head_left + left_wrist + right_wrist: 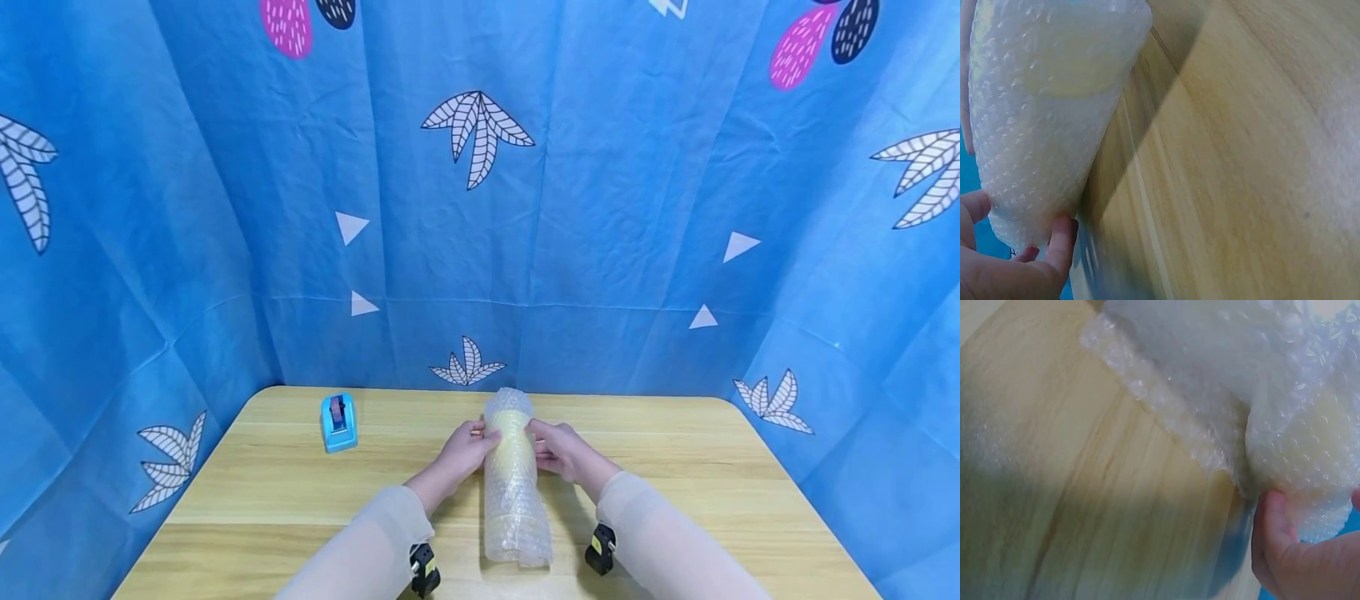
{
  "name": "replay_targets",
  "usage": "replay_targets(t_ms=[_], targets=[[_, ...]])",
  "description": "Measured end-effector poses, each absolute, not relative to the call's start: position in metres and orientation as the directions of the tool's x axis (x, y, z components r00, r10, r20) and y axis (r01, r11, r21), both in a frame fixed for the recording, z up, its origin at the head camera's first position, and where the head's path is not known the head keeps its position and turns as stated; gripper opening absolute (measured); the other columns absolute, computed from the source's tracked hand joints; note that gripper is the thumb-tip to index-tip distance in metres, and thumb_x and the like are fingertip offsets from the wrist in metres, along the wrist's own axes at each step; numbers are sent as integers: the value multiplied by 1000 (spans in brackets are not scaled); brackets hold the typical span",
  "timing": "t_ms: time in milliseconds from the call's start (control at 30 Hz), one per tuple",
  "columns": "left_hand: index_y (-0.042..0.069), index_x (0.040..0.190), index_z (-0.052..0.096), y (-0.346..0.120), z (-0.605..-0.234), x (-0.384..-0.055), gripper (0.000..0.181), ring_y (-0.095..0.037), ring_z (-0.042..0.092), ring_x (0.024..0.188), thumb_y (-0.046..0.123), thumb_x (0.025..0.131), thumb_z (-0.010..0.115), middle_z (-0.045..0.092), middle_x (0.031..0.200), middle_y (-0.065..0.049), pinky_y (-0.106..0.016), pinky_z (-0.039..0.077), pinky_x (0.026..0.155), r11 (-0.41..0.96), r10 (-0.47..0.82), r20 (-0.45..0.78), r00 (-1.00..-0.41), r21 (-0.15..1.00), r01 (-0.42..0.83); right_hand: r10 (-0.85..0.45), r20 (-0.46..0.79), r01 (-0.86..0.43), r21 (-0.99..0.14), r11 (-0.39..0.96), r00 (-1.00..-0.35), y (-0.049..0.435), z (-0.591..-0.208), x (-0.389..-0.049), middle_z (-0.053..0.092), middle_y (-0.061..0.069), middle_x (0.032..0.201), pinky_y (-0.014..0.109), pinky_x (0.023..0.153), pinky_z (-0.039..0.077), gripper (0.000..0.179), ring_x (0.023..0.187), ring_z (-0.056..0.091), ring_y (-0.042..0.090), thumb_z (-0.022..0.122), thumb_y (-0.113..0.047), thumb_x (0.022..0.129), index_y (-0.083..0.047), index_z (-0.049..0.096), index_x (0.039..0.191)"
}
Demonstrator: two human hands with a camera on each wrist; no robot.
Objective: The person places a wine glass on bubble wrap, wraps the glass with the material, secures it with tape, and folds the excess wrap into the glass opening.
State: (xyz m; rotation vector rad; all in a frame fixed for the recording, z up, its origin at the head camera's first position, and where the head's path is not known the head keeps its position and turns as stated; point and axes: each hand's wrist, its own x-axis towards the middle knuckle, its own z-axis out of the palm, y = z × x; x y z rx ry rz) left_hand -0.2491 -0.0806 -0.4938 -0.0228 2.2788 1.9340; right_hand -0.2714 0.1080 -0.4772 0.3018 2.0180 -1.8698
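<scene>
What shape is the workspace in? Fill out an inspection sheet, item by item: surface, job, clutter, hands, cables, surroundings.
Surface: wooden table, light with visible grain.
Job's things: bubble-wrapped roll lying lengthwise, yellowish material showing through; a loose wrap edge shows in the right wrist view.
Clutter: blue tape dispenser at the table's left, toward the far edge.
Hands: left grip holds the roll's left side, right grip its right side.
Cables: nothing seen.
Surroundings: blue curtain with leaf and triangle prints, behind and at both sides.
</scene>
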Motion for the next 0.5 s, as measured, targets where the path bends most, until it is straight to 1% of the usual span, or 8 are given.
replay_targets(t_ms=[100,300,367,500], targets=[[-10,140,40,-82,-494,-248,61,-32,65,106,28,98,65,59,124,-27,-41,59,85,147,96,-125,-987,983,-110,-104,-413,406,-910,77,-905,107,-479,-271,53,9,84,28,70,57,33,71,53,16,63,-19,85,4,52,106],[-7,140,38,-83,-492,-247,63,-32,64,107,30,98,67,58,126,-27,-40,59,85,129,107,-127,-986,985,-113,-135,-412,409,-911,53,-901,107,-481,-271,54,8,81,27,68,55,32,71,53,15,60,-19,86,4,50,106],[-7,139,39,-83,-492,-247,61,-31,64,106,29,98,65,58,125,-26,-40,59,85,123,106,-133,-985,985,-120,-143,-411,408,-912,55,-900,106,-481,-271,54,7,80,27,68,55,29,70,53,15,59,-19,86,3,51,104],[-8,139,39,-83,-493,-250,57,-29,64,101,24,98,64,57,120,-23,-39,59,83,105,100,-142,-985,986,-132,-153,-405,399,-914,67,-902,106,-481,-271,53,4,75,26,65,53,17,68,52,14,57,-18,86,-3,52,93]])
